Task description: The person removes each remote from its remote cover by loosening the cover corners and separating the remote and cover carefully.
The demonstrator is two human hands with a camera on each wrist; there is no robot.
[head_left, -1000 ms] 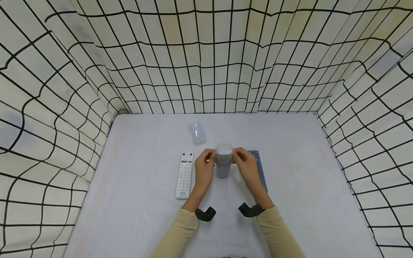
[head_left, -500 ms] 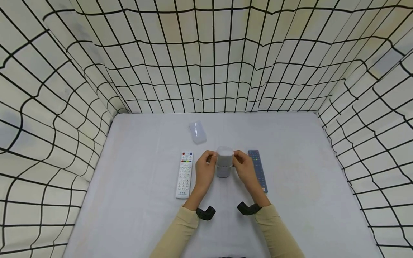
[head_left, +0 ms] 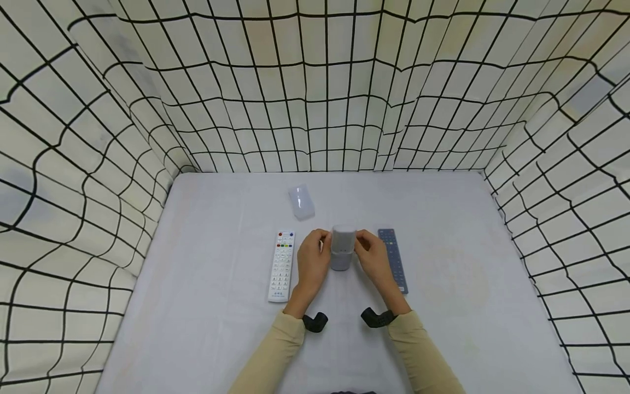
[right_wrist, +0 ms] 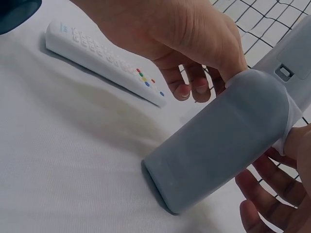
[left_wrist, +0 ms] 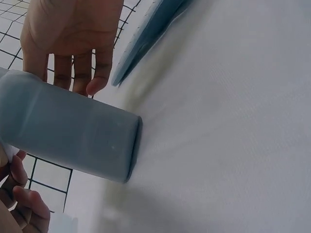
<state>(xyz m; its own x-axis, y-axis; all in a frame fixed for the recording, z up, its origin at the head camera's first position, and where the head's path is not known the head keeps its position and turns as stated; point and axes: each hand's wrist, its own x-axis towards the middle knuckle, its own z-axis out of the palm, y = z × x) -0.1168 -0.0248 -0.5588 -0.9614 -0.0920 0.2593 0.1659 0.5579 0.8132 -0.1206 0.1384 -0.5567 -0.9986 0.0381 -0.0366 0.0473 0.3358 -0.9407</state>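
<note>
A pale remote control (right_wrist: 299, 63) stands upright between my hands, its lower part inside a translucent silicone sleeve (right_wrist: 223, 136). The sleeve's closed end is lowest, at or just above the cloth. In the head view the remote's top end faces up. My left hand (head_left: 312, 260) pinches the sleeve's rim on one side, thumb against fingers. On the opposite side my right hand (head_left: 375, 258) pinches the same rim. The left wrist view shows the sleeve (left_wrist: 73, 126) with fingers of both hands beside it; the remote itself is mostly hidden there.
A white remote (head_left: 282, 267) lies left of my hands, and a blue-grey remote (head_left: 394, 260) lies to the right. Farther back is a translucent sleeve (head_left: 302, 202). White cloth covers the table (head_left: 216, 246), and black-gridded white curtains (head_left: 315, 109) enclose its back and sides.
The held remote and sleeve have tilted, so more of the remote's near face shows and its top sits slightly lower. My right hand has shifted slightly left; both hands keep pinching the sleeve.
</note>
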